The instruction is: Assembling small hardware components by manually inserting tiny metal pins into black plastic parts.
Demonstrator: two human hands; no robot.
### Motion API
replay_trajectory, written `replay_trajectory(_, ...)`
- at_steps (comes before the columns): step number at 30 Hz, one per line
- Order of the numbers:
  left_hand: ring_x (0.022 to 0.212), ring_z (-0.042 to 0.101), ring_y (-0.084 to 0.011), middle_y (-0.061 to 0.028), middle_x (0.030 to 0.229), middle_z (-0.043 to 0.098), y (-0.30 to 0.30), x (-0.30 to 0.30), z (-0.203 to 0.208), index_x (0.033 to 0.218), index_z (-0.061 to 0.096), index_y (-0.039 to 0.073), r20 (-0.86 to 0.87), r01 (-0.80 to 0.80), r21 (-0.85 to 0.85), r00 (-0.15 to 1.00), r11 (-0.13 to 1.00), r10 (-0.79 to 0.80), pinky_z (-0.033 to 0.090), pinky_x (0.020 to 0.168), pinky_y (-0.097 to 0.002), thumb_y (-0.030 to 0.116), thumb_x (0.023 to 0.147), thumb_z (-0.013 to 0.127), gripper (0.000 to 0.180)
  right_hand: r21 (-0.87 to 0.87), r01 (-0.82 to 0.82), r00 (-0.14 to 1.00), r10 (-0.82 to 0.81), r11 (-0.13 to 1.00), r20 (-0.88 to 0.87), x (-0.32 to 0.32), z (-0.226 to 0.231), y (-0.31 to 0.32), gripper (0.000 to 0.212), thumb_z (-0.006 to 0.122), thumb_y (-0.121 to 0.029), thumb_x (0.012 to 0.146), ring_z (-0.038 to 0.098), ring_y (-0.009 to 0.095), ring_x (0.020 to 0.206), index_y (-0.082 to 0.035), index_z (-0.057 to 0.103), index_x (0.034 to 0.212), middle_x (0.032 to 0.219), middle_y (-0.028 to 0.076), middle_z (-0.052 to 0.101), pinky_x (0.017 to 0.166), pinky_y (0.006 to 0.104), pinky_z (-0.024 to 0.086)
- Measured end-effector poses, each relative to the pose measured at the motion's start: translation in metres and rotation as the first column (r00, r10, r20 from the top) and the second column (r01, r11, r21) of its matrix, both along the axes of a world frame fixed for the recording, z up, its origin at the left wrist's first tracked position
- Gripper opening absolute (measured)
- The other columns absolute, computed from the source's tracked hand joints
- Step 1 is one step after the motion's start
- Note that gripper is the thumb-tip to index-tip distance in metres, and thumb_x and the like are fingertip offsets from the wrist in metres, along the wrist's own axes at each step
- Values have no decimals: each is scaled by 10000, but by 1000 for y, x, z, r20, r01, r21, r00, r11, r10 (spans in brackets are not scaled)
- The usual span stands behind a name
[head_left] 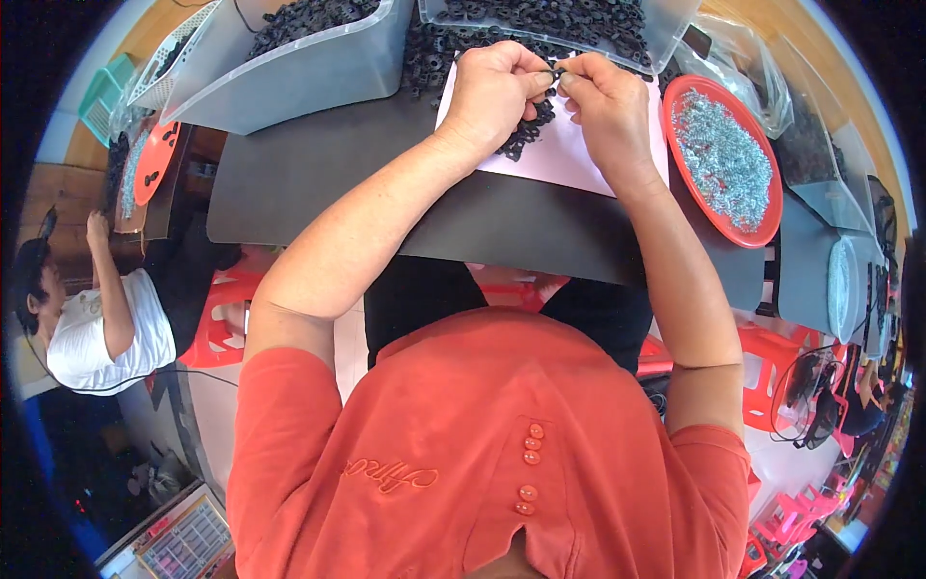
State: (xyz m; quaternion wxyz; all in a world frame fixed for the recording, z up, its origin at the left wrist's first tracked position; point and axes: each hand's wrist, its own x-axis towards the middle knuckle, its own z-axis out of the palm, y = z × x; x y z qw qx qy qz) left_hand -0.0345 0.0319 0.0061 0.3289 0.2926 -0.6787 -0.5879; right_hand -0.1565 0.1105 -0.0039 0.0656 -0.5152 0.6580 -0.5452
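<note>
Left hand (494,95), right hand (612,104), left of red round tray (758,235): fingertips pinched on small black plastic-looking part (554,74). Likely light, stiff; grip opposite ends.

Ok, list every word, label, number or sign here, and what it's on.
Stitched cursive lettering, red on the red shirt: I won't copy it out.
Gridded panel, lower left: any text is too small to read.
Black parts, red tray: none I can make out.
</note>
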Motion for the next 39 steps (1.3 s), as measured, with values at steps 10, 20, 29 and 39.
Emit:
replay_trajectory(10, 514, 540, -70, -24, 662, 617, 3, -2, -9, 855, 647, 5, -29, -53, -156, 998, 986, 49, 419, 421, -216, 23, 825, 641, 36, -14, 126, 969, -126, 992, -212, 7, -3, -1, 127, 581, -99, 765, 637, 363, 717, -4, 643, 821, 779, 187, 654, 654, 423, 496)
replay_trajectory(20, 585, 597, -143, -82, 684, 634, 5, -4, -19, 820, 617, -5, -165, -263, -606, 965, 751, 204, 477, 531, -283, -10, 766, 662, 70, -271, 173, 809, -293, 947, -509, 17, -6, -9, 87, 585, -57, 748, 635, 338, 677, -19, 615, 819, 805, 164, 651, 605, 430, 505)
replay_trajectory(29, 643, 628, -221, -119, 731, 640, 5, -5, -24, 815, 608, 3, -232, -302, -675, 953, 673, 194, 490, 586, -311, -14, 728, 678, 112, -242, 173, 854, -268, 955, -446, 17, -10, -5, 81, 577, -44, 751, 634, 338, 685, -12, 610, 818, 796, 165, 648, 611, 423, 504)
replay_trajectory(39, 653, 635, -253, -122, 743, 639, 7, -9, -21, 792, 595, 2, -232, -328, -750, 944, 574, 235, 484, 576, -332, -21, 722, 669, 104, -221, 181, 882, -257, 958, -395, 18, -10, -7, 79, 574, -56, 748, 632, 338, 679, -13, 603, 808, 783, 163, 645, 621, 423, 502)
